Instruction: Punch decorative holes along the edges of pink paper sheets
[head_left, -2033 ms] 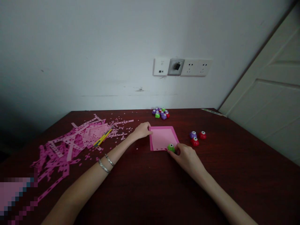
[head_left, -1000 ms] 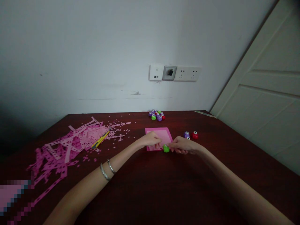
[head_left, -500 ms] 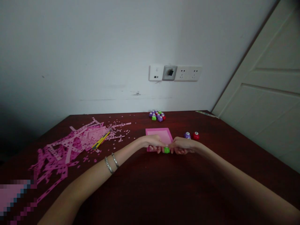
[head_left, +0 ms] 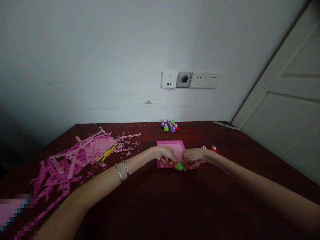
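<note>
Over the front right corner of a stack of pink paper (head_left: 170, 143), my two hands meet at a small green craft paper punch (head_left: 180, 166). My left hand (head_left: 165, 155) is closed, its fingertips pressed to the punch's left side and its palm above the paper. My right hand (head_left: 193, 158) closes on the punch from the right, with its fingers curled. The paper has a darker pink sheet under a lighter one. How the paper edge sits in the punch is hidden by my fingers. Just behind my right wrist stand a red punch (head_left: 213, 149) and a purple punch (head_left: 204, 147), both partly covered.
Several purple, green and red punches (head_left: 170, 126) cluster near the back edge of the dark red table (head_left: 160, 206). Punched pink paper strips (head_left: 75, 153) and tiny cut-outs spread over the left side. A yellow-and-blue pen-like tool (head_left: 108, 152) lies on them. Wall sockets (head_left: 203, 80) are behind.
Both hands and the green punch appear slightly lower in view, as does the whole scene. My right hand has come in front of the red and purple punches, covering more of them.
</note>
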{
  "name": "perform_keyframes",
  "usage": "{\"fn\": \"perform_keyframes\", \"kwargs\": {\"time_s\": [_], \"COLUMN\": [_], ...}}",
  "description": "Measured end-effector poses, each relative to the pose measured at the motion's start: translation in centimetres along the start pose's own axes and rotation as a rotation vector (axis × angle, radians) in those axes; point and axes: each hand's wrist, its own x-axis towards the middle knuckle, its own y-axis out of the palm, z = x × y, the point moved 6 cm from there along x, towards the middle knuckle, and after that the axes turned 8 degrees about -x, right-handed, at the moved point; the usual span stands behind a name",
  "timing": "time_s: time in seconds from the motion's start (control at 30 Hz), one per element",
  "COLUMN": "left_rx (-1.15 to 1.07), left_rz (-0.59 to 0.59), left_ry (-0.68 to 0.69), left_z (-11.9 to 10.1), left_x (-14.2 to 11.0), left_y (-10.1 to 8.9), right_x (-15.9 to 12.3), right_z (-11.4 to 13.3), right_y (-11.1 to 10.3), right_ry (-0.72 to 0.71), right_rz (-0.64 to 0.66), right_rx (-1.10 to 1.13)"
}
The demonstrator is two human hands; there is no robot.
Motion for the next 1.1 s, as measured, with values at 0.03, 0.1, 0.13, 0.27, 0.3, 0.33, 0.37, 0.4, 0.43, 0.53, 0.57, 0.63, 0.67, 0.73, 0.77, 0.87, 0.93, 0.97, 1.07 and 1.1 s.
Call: {"fn": "perform_keyframes", "kwargs": {"time_s": [0.03,0.1,0.13,0.27,0.3,0.33,0.37,0.4,0.43,0.53,0.57,0.63,0.67,0.73,0.77,0.87,0.93,0.97,1.07,1.1], "left_rx": [-0.004,-0.005,-0.004,0.010,0.016,0.021,0.026,0.033,0.041,0.063,0.066,0.066,0.063,0.052,0.044,0.032,0.049,0.072,0.218,0.294], "left_rz": [0.005,0.017,0.023,0.040,0.050,0.065,0.080,0.093,0.104,0.098,0.084,0.052,0.033,-0.006,-0.033,-0.144,-0.203,-0.223,-0.342,-0.412], "left_ry": [-0.007,-0.017,-0.019,-0.026,-0.028,-0.028,-0.026,-0.023,-0.022,-0.019,-0.015,-0.007,-0.008,-0.013,-0.010,0.030,0.080,0.114,0.294,0.362], "left_z": [0.0,0.0,-0.1,-0.1,-0.1,0.0,0.0,0.0,0.0,0.0,-0.1,-0.3,-0.4,-0.5,-0.6,-0.5,-0.4,-0.4,-1.1,-1.5], "left_x": [0.0,0.0,0.0,0.1,0.2,0.2,0.3,0.3,0.4,0.4,0.4,0.2,0.0,-0.4,-0.6,-1.2,-1.6,-1.8,-3.1,-3.9], "left_y": [0.0,0.1,0.2,0.1,0.1,0.1,0.2,0.2,0.2,0.3,0.3,0.4,0.5,0.7,0.7,0.8,0.9,0.9,0.3,-0.2], "right_x": [0.0,-0.1,-0.1,0.1,0.1,0.1,0.2,0.2,0.3,0.6,0.7,0.8,0.8,0.6,0.5,-0.2,-0.7,-1.0,-1.4,-1.4], "right_z": [0.1,0.4,0.4,0.6,0.6,0.6,0.6,0.6,0.6,0.6,0.6,0.5,0.4,0.4,0.4,0.3,0.1,0.0,-0.4,-0.6], "right_y": [-0.1,-0.1,-0.1,-0.1,-0.1,-0.1,-0.1,-0.1,-0.1,-0.1,-0.1,-0.1,-0.1,-0.1,-0.1,0.0,0.0,0.1,-0.1,-0.2], "right_ry": [-0.003,-0.008,-0.008,0.002,0.006,0.008,0.010,0.010,0.011,0.012,0.014,0.019,0.020,0.015,0.009,-0.008,-0.027,-0.045,-0.115,-0.136], "right_rz": [0.002,0.007,0.011,0.026,0.025,0.022,0.019,0.016,0.013,0.007,0.005,0.000,-0.002,-0.006,-0.008,-0.013,-0.028,-0.046,-0.164,-0.221], "right_rx": [-0.001,-0.002,-0.001,0.001,0.001,0.001,0.001,0.001,0.001,0.000,-0.002,-0.007,-0.008,-0.002,0.003,0.020,0.030,0.035,0.020,0.013]}}
